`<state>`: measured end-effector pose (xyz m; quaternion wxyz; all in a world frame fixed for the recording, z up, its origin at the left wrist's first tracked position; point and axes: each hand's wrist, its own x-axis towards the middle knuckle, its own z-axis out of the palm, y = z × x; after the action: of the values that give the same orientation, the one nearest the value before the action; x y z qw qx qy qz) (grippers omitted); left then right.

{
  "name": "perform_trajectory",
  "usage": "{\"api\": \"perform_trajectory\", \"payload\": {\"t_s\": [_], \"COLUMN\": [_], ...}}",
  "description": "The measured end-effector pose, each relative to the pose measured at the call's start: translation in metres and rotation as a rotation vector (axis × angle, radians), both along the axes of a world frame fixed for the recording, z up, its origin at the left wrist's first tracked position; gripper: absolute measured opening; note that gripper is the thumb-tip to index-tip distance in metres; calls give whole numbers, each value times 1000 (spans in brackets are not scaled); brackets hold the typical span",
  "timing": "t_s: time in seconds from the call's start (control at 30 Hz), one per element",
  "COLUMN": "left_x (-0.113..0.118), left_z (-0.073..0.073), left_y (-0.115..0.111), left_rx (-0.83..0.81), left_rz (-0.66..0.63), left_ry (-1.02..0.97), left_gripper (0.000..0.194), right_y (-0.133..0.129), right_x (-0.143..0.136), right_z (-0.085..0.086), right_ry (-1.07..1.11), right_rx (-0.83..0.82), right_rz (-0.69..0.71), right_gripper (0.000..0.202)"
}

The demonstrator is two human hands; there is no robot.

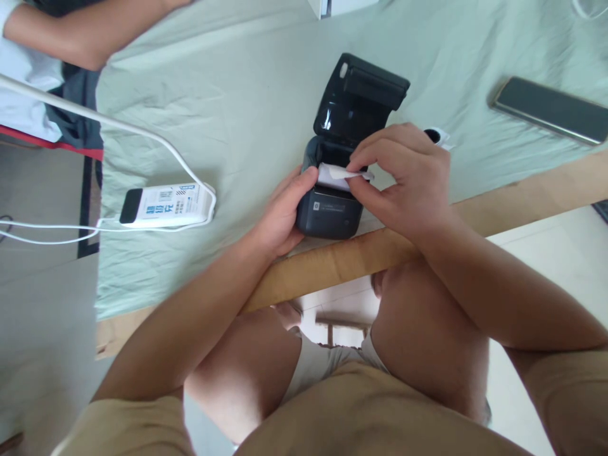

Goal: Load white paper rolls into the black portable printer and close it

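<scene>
A small black label printer (329,218) lies near the table's front edge with its lid (363,95) swung back. Inside its bay sits a roll of white paper (332,179), its loose end lifted. My left hand (285,212) is wrapped around the printer's left side, thumb at the rim of the bay. Above the bay, my right hand (406,174) pinches the loose paper end between thumb and forefinger. Just beyond the right knuckles, a small white roll with a dark core (439,137) is partly hidden by that hand.
On the left is a white power strip (166,206) with white cables. A dark phone (553,109) lies at the right. Green cloth (247,114) covers the table, whose wooden edge (332,269) shows in front. Another person's arm (85,31) rests at the upper left.
</scene>
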<state>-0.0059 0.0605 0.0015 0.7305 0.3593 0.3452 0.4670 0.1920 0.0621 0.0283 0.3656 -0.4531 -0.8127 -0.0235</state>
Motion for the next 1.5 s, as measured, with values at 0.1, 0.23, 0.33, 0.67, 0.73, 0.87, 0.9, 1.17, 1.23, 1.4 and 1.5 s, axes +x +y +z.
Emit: {"api": "perform_trajectory", "payload": {"t_s": [0.1,0.23,0.33,0.67,0.73,0.87,0.9,1.17,1.23,1.4,1.5], "left_x": [-1,-2,-3,-4,-4,-4,-4,-5,-4,1,3], "left_z": [-1,1,4,3,1,1,1,1,2,7,8], "left_y": [1,0,0,1,2,2,2,-1,-2,-4,-4], "left_rx": [8,74,86,53,57,68,68,80,78,49,52], "left_rz": [3,0,9,6,1,38,38,39,25,33,64], "left_ry": [3,-15,-7,37,46,68,72,88,84,74,47], "left_gripper": [34,41,48,65,66,62,62,69,66,45,31], "right_y": [-6,-11,-12,-3,2,2,1,5,10,20,22], "right_x": [0,-2,-4,21,25,26,26,22,21,19,19], "right_z": [-5,-13,-14,-1,-6,-13,-14,-39,-46,-48,-47], "right_ry": [28,17,17,335,349,404,391,416,482,550,515], "right_rx": [93,112,88,159,89,68,53,-295,-419,-605,-608], "right_rz": [72,143,179,-61,-54,102,136,243,282,303,289], "right_gripper": [18,17,15,40,50,33,27,57,64,69,68]}}
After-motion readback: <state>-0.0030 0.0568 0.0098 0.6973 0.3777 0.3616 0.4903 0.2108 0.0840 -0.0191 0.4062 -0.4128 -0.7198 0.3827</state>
